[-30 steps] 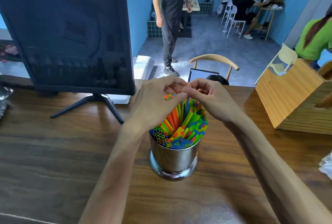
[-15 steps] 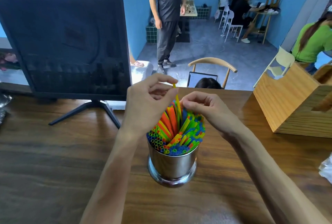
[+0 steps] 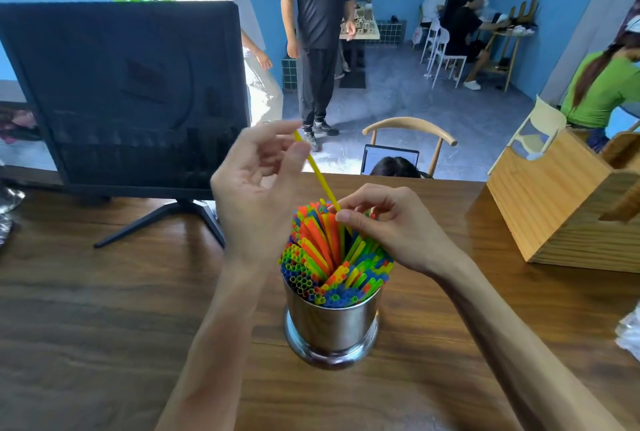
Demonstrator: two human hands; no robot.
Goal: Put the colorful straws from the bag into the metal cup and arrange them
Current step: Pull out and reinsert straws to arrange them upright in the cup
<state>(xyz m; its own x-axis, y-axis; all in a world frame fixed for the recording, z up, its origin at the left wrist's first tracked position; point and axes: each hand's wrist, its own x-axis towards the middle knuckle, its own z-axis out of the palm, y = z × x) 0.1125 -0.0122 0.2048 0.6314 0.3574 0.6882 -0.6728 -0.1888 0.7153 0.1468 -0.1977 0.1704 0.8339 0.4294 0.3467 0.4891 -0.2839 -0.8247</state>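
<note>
Straws (image 3: pixel 332 257): packed upright in cup (image 3: pixel 332 326) on table (image 3: pixel 104 326). Yellow straw (image 3: pixel 317 171): tilted up-left, top pinched by left hand (image 3: pixel 258 181), base apparently nipped by right hand (image 3: pixel 391 223) fingers.

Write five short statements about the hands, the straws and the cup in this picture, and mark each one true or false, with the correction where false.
1. The metal cup stands upright on the wooden table. True.
2. The left hand pinches a blue straw. False: it pinches a yellow straw.
3. The right hand lies flat on the table. False: its curled fingers are at the yellow straw, just above the bundle of straws.
4. The cup is nearly empty. False: it is packed with straws.
5. A dark monitor stands on the table to the left of the cup. True.
</note>
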